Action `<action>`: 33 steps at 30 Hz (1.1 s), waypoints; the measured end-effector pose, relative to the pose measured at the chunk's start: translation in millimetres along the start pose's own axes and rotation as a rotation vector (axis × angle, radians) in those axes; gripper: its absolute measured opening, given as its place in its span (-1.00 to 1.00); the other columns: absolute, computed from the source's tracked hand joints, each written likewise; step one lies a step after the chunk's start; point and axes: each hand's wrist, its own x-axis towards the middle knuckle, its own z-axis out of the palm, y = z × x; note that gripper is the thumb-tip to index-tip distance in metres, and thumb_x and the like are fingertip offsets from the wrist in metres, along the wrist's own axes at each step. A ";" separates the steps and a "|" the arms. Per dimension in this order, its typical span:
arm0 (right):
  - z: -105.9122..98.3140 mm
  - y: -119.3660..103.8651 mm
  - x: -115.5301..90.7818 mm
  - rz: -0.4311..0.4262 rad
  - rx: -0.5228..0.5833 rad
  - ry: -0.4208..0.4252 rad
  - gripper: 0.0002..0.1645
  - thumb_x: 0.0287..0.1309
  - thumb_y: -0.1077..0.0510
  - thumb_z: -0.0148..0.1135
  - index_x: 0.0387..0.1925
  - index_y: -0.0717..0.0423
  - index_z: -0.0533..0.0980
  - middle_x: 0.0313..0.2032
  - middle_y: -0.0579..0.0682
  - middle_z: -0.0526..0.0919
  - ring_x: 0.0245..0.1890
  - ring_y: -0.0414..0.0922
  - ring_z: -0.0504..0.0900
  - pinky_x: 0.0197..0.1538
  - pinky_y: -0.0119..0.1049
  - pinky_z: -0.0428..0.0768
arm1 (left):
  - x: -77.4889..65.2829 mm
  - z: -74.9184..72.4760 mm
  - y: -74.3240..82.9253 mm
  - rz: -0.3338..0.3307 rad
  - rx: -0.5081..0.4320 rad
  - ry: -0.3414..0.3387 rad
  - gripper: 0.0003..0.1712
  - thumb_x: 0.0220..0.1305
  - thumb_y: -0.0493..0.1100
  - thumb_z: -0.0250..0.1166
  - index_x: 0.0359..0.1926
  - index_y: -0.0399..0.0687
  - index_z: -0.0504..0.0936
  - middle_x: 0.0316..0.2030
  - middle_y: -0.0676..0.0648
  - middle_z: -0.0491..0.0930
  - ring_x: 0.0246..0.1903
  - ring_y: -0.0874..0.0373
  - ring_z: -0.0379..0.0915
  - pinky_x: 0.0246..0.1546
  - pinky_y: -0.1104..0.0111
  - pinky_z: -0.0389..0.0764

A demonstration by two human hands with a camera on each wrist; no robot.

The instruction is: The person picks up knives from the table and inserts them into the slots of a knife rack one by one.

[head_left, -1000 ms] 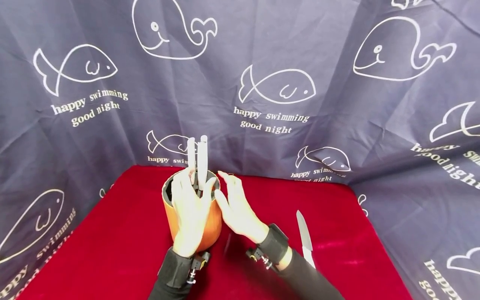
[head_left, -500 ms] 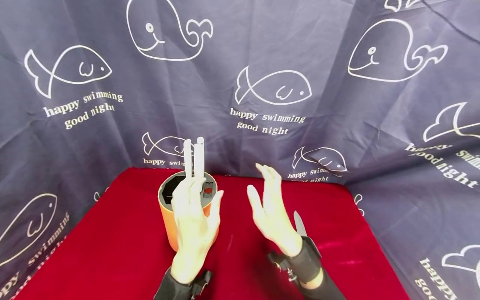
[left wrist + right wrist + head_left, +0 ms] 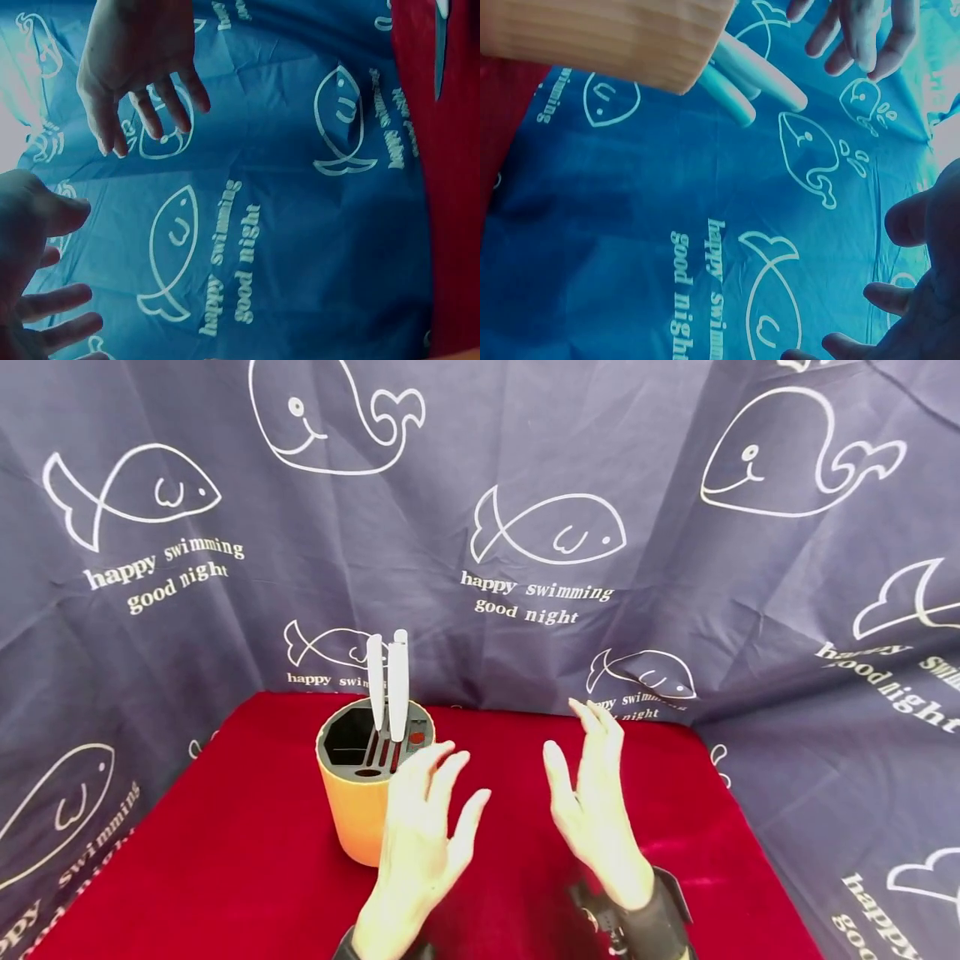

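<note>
An orange round knife block (image 3: 352, 818) with a grey slotted top stands left of centre in the head view. White knife handles (image 3: 398, 689) stick up from its slots, and the blades are hidden inside. My left hand (image 3: 423, 835) is just right of the block, overlapping its edge in this view, fingers spread and holding nothing. Farther right my right hand (image 3: 600, 806) is raised with loosely bent fingers, also holding nothing. A loose knife (image 3: 439, 60) lies on the red cloth in the left wrist view; the right arm hides it in the head view.
Red cloth (image 3: 225, 827) covers the table. Behind and on both sides hangs a grey-blue curtain (image 3: 420, 552) printed with white fish and whales. The block's top has a large dark opening (image 3: 348, 735) at its left.
Both hands have come away from the knife block and moved right, the right hand farther. The block's top and handles are now uncovered, while the loose knife has gone behind the right arm.
</note>
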 end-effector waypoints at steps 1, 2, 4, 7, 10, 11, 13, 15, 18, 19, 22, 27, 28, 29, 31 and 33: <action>-1.8 1.4 -1.1 -0.003 -0.001 0.007 -0.29 0.31 0.20 0.22 0.43 0.20 0.25 0.38 0.24 0.25 0.45 0.09 0.17 0.50 -0.46 0.12 | -2.5 0.3 2.1 0.001 -0.012 -0.013 -0.56 0.45 0.04 0.19 0.08 -0.23 0.63 0.06 -0.25 0.60 0.07 -0.18 0.51 0.21 0.09 0.43; -3.9 2.3 -2.5 0.004 -0.001 0.009 -0.28 0.31 0.21 0.22 0.44 0.19 0.24 0.38 0.24 0.24 0.46 0.08 0.17 0.50 -0.47 0.11 | -5.0 0.7 4.1 0.001 -0.026 -0.027 -0.57 0.45 0.03 0.19 0.08 -0.22 0.63 0.06 -0.24 0.60 0.07 -0.16 0.51 0.20 0.10 0.43; -8.1 4.2 -5.5 0.028 -0.004 0.005 -0.27 0.31 0.21 0.22 0.45 0.15 0.23 0.39 0.23 0.23 0.45 0.06 0.17 0.46 -0.38 0.27 | -9.7 1.3 7.3 -0.005 -0.047 -0.060 -0.58 0.45 0.03 0.20 0.10 -0.20 0.63 0.07 -0.22 0.60 0.08 -0.14 0.51 0.21 0.12 0.42; -13.5 7.2 -12.9 0.088 -0.004 -0.004 -0.25 0.32 0.19 0.23 0.48 0.08 0.21 0.41 0.19 0.19 0.44 0.00 0.16 0.27 -0.16 0.56 | -15.9 1.3 10.4 -0.018 -0.055 -0.111 -0.59 0.44 0.03 0.21 0.11 -0.15 0.63 0.08 -0.17 0.59 0.09 -0.09 0.49 0.22 0.15 0.41; -16.4 12.9 -20.9 0.098 -0.016 0.019 -0.23 0.28 0.21 0.25 0.47 0.09 0.22 0.40 0.21 0.19 0.41 0.02 0.18 0.28 -0.28 0.55 | -20.8 0.2 12.5 -0.019 -0.055 -0.150 -0.60 0.44 0.04 0.22 0.12 -0.11 0.63 0.08 -0.14 0.59 0.10 -0.06 0.49 0.23 0.19 0.39; -16.8 15.4 -23.4 0.089 -0.023 0.033 -0.23 0.27 0.22 0.26 0.46 0.13 0.22 0.39 0.24 0.20 0.40 0.05 0.18 0.38 -0.39 0.41 | -22.3 -0.1 12.9 -0.016 -0.054 -0.159 -0.60 0.44 0.04 0.21 0.12 -0.11 0.63 0.08 -0.14 0.59 0.09 -0.05 0.49 0.23 0.20 0.39; -17.2 20.4 -27.7 0.059 -0.048 0.066 -0.23 0.23 0.26 0.28 0.43 0.22 0.24 0.34 0.31 0.24 0.38 0.12 0.22 0.43 -0.55 0.14 | -25.5 -0.7 14.0 -0.009 -0.055 -0.173 -0.60 0.45 0.04 0.20 0.12 -0.10 0.63 0.09 -0.12 0.60 0.09 -0.05 0.50 0.23 0.22 0.38; -17.4 25.0 -32.2 0.058 -0.065 0.081 -0.24 0.20 0.28 0.29 0.40 0.27 0.26 0.30 0.35 0.26 0.34 0.16 0.24 0.40 -0.63 0.08 | -29.0 -0.9 15.2 0.001 -0.059 -0.186 -0.60 0.47 0.06 0.17 0.12 -0.08 0.63 0.09 -0.11 0.61 0.10 -0.03 0.50 0.23 0.24 0.37; -18.0 30.6 -38.8 0.105 -0.090 0.078 -0.26 0.17 0.28 0.31 0.36 0.31 0.28 0.26 0.37 0.29 0.29 0.19 0.29 0.40 -0.32 0.27 | -33.5 0.0 17.4 0.024 -0.067 -0.191 -0.59 0.49 0.06 0.13 0.14 -0.07 0.62 0.09 -0.10 0.61 0.09 -0.01 0.50 0.22 0.25 0.39; -18.0 32.6 -41.4 0.136 -0.098 0.070 -0.26 0.17 0.26 0.32 0.35 0.29 0.29 0.26 0.35 0.29 0.28 0.19 0.31 0.36 -0.19 0.33 | -34.8 0.6 18.1 0.033 -0.072 -0.189 -0.59 0.49 0.06 0.13 0.15 -0.07 0.62 0.09 -0.09 0.61 0.09 0.00 0.51 0.21 0.24 0.40; -18.6 38.3 -47.2 0.221 -0.126 0.049 -0.29 0.19 0.24 0.31 0.34 0.25 0.30 0.25 0.33 0.30 0.25 0.22 0.35 0.22 0.17 0.42 | -37.8 2.0 20.0 0.057 -0.082 -0.193 -0.60 0.48 0.03 0.13 0.16 -0.06 0.61 0.08 -0.08 0.60 0.08 0.02 0.51 0.16 0.25 0.43; -19.8 48.1 -56.4 0.332 -0.196 0.019 -0.33 0.26 0.15 0.29 0.34 0.22 0.31 0.22 0.33 0.33 0.22 0.27 0.38 0.17 0.32 0.45 | -41.5 3.4 21.7 0.079 -0.091 -0.208 -0.61 0.48 0.02 0.13 0.15 -0.07 0.61 0.07 -0.07 0.59 0.06 0.04 0.51 0.10 0.29 0.42; -20.3 49.7 -58.7 0.349 -0.210 0.011 -0.32 0.26 0.13 0.29 0.34 0.22 0.30 0.22 0.33 0.34 0.20 0.28 0.39 0.16 0.33 0.45 | -42.3 3.5 22.1 0.080 -0.089 -0.212 -0.61 0.49 0.02 0.12 0.15 -0.06 0.61 0.07 -0.06 0.59 0.05 0.05 0.51 0.10 0.30 0.42; -20.8 51.3 -61.1 0.364 -0.222 0.002 -0.31 0.26 0.12 0.30 0.34 0.22 0.30 0.21 0.34 0.34 0.19 0.29 0.39 0.15 0.34 0.45 | -43.1 3.6 22.5 0.083 -0.087 -0.212 -0.61 0.49 0.02 0.12 0.15 -0.07 0.61 0.07 -0.06 0.59 0.05 0.05 0.51 0.10 0.30 0.42; -21.5 54.1 -65.7 0.392 -0.241 -0.021 -0.30 0.26 0.11 0.29 0.35 0.22 0.29 0.21 0.36 0.35 0.18 0.32 0.40 0.13 0.36 0.44 | -45.1 4.0 23.4 0.087 -0.087 -0.211 -0.61 0.50 0.02 0.11 0.16 -0.07 0.61 0.06 -0.06 0.60 0.05 0.05 0.52 0.09 0.30 0.43; -21.7 56.6 -70.7 0.414 -0.256 -0.049 -0.27 0.24 0.12 0.29 0.37 0.23 0.27 0.21 0.38 0.35 0.18 0.35 0.40 0.12 0.38 0.44 | -47.7 4.3 24.7 0.093 -0.081 -0.216 -0.60 0.50 0.02 0.10 0.15 -0.07 0.61 0.06 -0.05 0.60 0.04 0.06 0.52 0.08 0.29 0.44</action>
